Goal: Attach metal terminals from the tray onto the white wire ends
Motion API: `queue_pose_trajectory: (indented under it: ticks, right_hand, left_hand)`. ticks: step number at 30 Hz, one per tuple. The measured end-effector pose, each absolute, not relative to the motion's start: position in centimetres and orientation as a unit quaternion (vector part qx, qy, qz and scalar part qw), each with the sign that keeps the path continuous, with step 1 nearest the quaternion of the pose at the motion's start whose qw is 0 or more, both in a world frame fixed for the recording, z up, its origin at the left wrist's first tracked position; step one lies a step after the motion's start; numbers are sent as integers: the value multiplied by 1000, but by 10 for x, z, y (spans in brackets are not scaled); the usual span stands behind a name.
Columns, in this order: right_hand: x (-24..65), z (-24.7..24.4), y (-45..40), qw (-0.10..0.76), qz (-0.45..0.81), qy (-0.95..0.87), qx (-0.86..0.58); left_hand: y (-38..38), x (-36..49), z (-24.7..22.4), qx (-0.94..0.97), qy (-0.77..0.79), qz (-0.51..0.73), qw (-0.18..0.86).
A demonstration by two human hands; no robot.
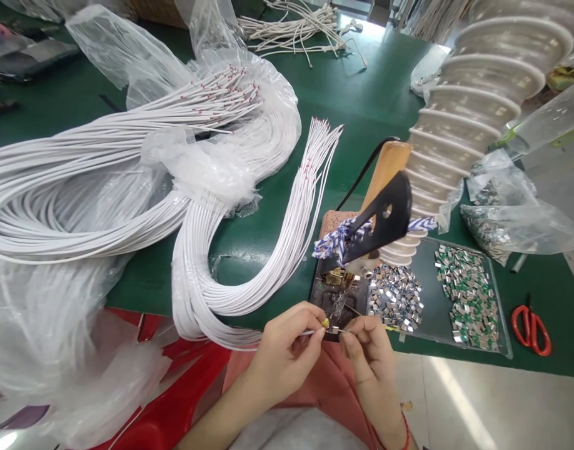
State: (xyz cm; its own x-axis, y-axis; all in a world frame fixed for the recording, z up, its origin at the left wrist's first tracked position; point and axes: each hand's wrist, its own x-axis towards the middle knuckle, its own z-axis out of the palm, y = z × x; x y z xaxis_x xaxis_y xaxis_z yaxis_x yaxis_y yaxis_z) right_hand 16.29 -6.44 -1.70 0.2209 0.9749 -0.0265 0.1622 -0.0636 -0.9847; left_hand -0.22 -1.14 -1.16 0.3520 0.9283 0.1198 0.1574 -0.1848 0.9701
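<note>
While I monitor from the head camera, the left hand [282,361] pinches a white wire [310,333] level, its tip pointing right. The right hand's [369,362] fingers [355,331] close on an unidentifiable small part, just off the desk [362,81] edge.

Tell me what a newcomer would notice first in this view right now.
A huge looped bundle of white insulated wires sprawls across the left of the green work table, tangled with clear plastic bags. A ribbed, translucent flexible duct rises at upper right. At bottom centre, the left hand and right hand meet at a thin white wire, beside a shallow dark tray of small metal clips.
</note>
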Motion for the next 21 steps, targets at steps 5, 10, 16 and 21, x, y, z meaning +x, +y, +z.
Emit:
queue_pose_trajectory:
  ticks: [5, 10, 16, 21]
  right_hand:
    - [151, -15, -56, 538, 386, -468, -586]
    - [147, -11, -56, 541, 379, -468, -587]
    - [145, -12, -55, 553, 359, -476, -582]
    - [151, -18, -61, 549, 332, -485, -594]
  left_hand:
    - [-10, 0, -13, 662, 415, 405, 475]
    - [-11, 0, -11, 676, 404, 428, 443]
    - [-11, 0, -8, 693, 384, 444, 417]
    - [-13, -2, -11, 683, 401, 435, 429]
